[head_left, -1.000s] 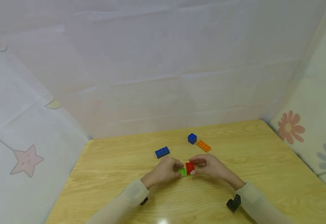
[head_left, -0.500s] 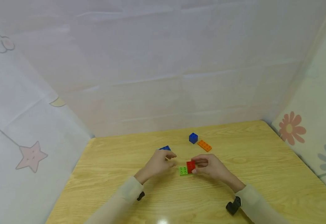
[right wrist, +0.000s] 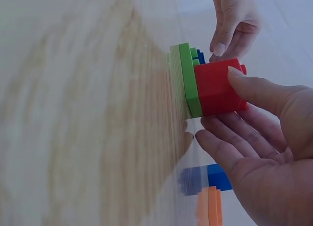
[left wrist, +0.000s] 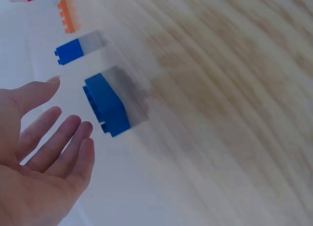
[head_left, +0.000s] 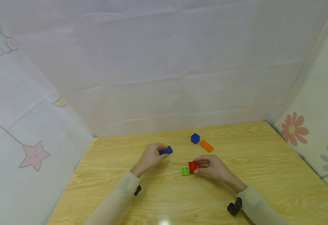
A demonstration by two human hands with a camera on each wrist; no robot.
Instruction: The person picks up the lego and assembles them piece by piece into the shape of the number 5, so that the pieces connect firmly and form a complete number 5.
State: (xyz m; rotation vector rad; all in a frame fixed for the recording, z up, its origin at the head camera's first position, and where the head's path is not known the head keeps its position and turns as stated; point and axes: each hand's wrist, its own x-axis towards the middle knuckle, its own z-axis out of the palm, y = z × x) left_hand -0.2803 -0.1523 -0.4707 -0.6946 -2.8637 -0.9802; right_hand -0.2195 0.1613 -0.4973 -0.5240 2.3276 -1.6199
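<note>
My left hand (head_left: pixel 149 157) reaches around the long blue brick (head_left: pixel 168 150) on the table. In the left wrist view its thumb and fingers are spread, with a small gap between them and that blue brick (left wrist: pixel 107 107). Nearer the middle, my right hand (head_left: pixel 211 166) pinches the red brick (head_left: pixel 192 167) between thumb and fingers. The red brick (right wrist: pixel 219 87) sits on one half of the green plate (right wrist: pixel 190 79). The plate lies on the table, and its other half shows bare green studs in the head view.
Farther back on the wooden table (head_left: pixel 110 175) stand a blue cube-shaped brick (head_left: pixel 195 138) and, beside it, a flat orange plate (head_left: pixel 206 146). Cloth-like white sheeting (head_left: pixel 152 78) rises behind the table's back edge.
My left hand has let go of the green plate and moved left and away from me to the long blue brick. The right hand stays at the red brick.
</note>
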